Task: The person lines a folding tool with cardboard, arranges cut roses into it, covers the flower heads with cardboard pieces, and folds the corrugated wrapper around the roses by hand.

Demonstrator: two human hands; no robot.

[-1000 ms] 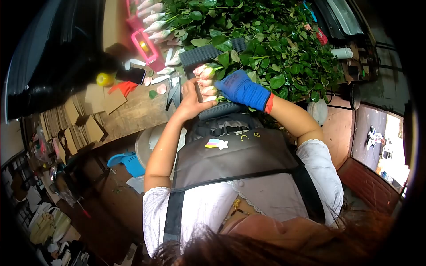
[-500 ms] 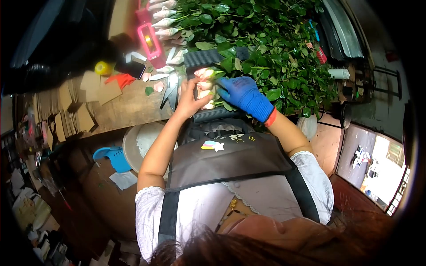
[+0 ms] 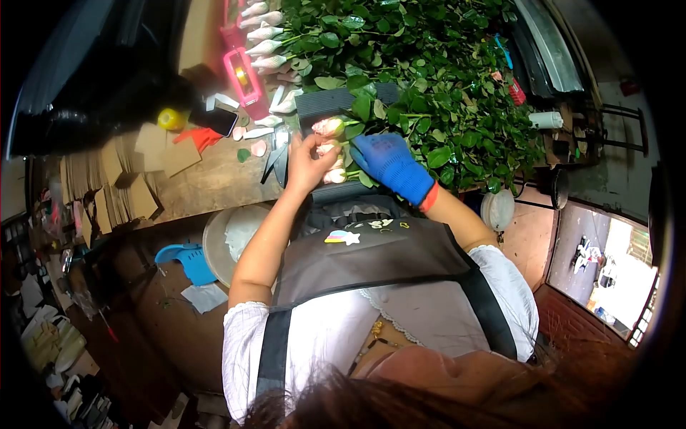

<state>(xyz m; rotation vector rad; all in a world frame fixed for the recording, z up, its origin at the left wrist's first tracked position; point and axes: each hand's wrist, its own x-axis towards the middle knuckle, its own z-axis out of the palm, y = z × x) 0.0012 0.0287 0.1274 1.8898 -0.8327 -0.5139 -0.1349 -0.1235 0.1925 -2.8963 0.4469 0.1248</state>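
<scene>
My bare left hand (image 3: pixel 309 166) reaches over a few pale pink and cream rose heads. Its fingers are closed in a pinch on the middle rose (image 3: pixel 325 150). Just above the fingertips sits another rose head (image 3: pixel 329 127), and one more rose (image 3: pixel 334 176) lies below. My right hand (image 3: pixel 389 163), in a blue knitted glove with an orange cuff, is beside the blooms on their stem side. Its fingers curl around the stem end below the heads, largely hidden by the glove. Dark ribbed grey sheeting (image 3: pixel 325 106) lies under the roses.
A thick pile of leafy rose stems (image 3: pixel 457 107) covers the right of the table. White-netted rose buds (image 3: pixel 264 48) line its left side. Nearby are a pink tape dispenser (image 3: pixel 245 82), scissors (image 3: pixel 275 163), a phone (image 3: pixel 223 120), a yellow roll (image 3: pixel 170 119) and cardboard pieces (image 3: pixel 118 161).
My left hand has drawn its fingers together from across the rose heads into a pinch on the middle one. The gloved right hand has shifted slightly toward my body.
</scene>
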